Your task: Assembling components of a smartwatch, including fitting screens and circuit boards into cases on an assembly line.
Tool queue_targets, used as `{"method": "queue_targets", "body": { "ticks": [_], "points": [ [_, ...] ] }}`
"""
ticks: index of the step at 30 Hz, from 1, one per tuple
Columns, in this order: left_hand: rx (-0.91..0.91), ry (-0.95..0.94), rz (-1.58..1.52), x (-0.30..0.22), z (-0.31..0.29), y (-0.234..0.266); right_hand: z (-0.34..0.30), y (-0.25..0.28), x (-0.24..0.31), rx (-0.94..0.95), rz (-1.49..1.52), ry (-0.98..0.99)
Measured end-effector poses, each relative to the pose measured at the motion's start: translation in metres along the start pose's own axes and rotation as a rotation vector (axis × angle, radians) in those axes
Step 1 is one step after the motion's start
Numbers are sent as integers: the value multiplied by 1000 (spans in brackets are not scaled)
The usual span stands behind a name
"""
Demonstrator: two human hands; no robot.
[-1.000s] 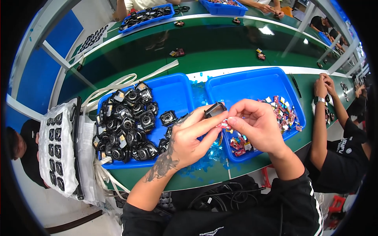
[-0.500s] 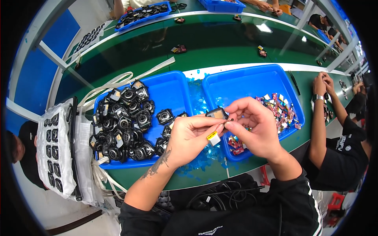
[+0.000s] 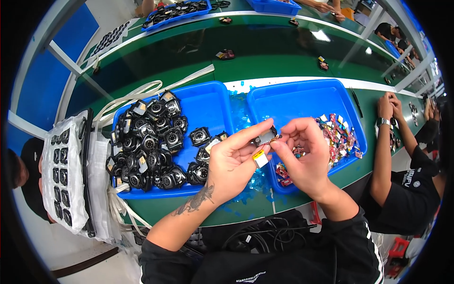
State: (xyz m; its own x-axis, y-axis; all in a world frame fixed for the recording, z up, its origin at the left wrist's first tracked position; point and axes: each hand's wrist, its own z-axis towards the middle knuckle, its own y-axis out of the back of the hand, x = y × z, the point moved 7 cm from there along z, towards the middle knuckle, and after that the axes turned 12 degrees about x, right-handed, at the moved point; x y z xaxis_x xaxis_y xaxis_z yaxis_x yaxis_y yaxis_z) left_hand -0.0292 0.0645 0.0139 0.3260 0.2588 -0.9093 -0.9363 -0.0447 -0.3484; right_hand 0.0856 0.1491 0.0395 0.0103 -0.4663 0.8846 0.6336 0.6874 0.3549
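Between both hands is a black smartwatch case (image 3: pixel 266 138), tilted, over the gap between two blue trays. My left hand (image 3: pixel 231 165) grips it, the index finger stretched along its far side and the thumb below. A small yellow-and-white battery-like piece (image 3: pixel 260 160) hangs at the left thumb. My right hand (image 3: pixel 305 158) is closed, thumb and fingertips pinched at the case's right edge; what lies between them is too small to make out. Several black watch cases (image 3: pixel 158 137) fill the left tray (image 3: pixel 205 102). Small red circuit boards (image 3: pixel 338 137) lie in the right tray (image 3: pixel 298 94).
White straps (image 3: pixel 156 90) lie behind the left tray. Black tweezers (image 3: pixel 356 102) rest right of the right tray. Watch parts (image 3: pixel 226 54) sit on the dark green line beyond. A wrapped stack of cases (image 3: pixel 64 175) stands at left; a co-worker's hands (image 3: pixel 390 106) work at right.
My left index finger has straightened along the case, which is turned so more of its inside shows. The right fingertips stay at its edge. The whole view has shifted slightly.
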Motion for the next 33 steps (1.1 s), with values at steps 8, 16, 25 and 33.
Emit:
{"method": "queue_targets", "body": {
  "ticks": [8,16,25,33],
  "points": [
    [-56,18,-36,5,-1,5,13,-16,-11,139,113,-136],
    [-113,-286,972,-20,-12,-24,170,68,-104,125,-325,-316],
    [-46,-737,1372,-53,-34,-35,200,98,-182,287,-836,-571],
    [15,-961,992,-155,-83,-55,191,136,-186,72,-669,-442]
  ]
}}
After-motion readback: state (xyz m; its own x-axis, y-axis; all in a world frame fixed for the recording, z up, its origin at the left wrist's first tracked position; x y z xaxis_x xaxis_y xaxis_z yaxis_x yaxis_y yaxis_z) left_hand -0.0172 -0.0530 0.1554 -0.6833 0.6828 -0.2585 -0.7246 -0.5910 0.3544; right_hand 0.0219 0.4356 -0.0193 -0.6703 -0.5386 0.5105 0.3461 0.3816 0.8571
